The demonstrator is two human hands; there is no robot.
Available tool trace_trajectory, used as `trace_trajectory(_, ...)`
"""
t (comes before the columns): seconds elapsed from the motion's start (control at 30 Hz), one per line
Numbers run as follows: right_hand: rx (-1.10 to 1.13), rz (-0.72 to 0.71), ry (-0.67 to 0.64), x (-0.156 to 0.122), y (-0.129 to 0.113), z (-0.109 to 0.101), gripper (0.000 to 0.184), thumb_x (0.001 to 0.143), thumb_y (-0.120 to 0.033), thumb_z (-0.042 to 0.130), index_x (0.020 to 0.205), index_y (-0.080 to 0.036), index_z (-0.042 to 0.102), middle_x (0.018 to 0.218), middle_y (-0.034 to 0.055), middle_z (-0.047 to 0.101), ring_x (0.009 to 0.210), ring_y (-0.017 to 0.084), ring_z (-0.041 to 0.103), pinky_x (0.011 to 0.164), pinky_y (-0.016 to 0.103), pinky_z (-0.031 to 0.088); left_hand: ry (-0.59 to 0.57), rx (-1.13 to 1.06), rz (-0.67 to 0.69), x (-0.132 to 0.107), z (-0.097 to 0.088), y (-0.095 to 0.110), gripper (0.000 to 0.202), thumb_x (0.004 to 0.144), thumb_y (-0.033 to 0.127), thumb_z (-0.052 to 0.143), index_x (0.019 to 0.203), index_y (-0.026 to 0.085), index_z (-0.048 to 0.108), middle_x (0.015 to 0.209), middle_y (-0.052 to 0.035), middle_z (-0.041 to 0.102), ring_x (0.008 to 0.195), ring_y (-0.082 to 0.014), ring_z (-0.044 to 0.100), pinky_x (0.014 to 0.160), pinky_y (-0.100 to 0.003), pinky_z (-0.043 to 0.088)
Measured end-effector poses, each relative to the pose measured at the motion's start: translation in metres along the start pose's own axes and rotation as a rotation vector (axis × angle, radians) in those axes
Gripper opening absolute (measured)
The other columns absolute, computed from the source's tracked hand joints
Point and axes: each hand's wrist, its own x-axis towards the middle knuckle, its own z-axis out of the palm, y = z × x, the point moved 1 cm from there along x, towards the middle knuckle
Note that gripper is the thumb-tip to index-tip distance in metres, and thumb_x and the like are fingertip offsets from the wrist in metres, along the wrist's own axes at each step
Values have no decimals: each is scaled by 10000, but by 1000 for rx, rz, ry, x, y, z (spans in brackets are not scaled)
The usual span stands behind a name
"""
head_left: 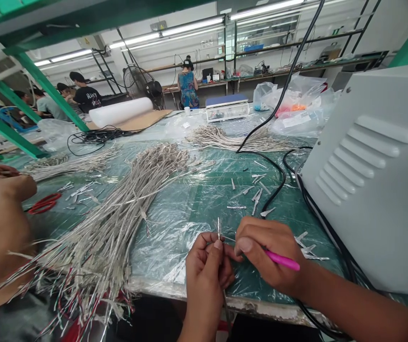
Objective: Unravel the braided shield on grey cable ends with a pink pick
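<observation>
My left hand [207, 268] pinches a thin cable between thumb and fingertips, near the table's front edge. The cable's frayed, silvery braid end [218, 228] points upward above the thumb. Close beside it, my right hand [270, 249] is closed around a slim tool with a bright pink handle [284, 260]. A thin tip reaches from that hand toward the cable; its exact kind is hard to make out. To the left lies a large bundle of grey-white cables [129, 204], with loose coloured wire ends hanging over the front edge.
A grey metal housing with vents [375, 175] stands at right, black cords [278, 190] beside it. Foil scraps [257, 197] litter the green table. At left, another person's hands [7, 183] work near red-handled scissors [45, 203]. More cable bundles [225, 137] lie farther back.
</observation>
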Motion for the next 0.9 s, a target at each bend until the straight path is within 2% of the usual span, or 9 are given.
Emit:
trace_trajectory(0.47,-9,30,-14,1,2,3,341,973,-171,412,684,-143,590,595,34,557,569,127,509,545,273,377,-23,5,9,1,-3,-3,104,890,263,600,850,187,542,432,118,353,368,-33,187,367,-131,206)
trace_trajectory(0.9,-74,58,4,3,2,3,357,980,-168,397,671,-152,575,603,29,538,578,135,494,562,285,386,7,23,18,1,-1,-3,130,870,270,630,830,183,542,423,117,359,367,-32,190,366,-129,202)
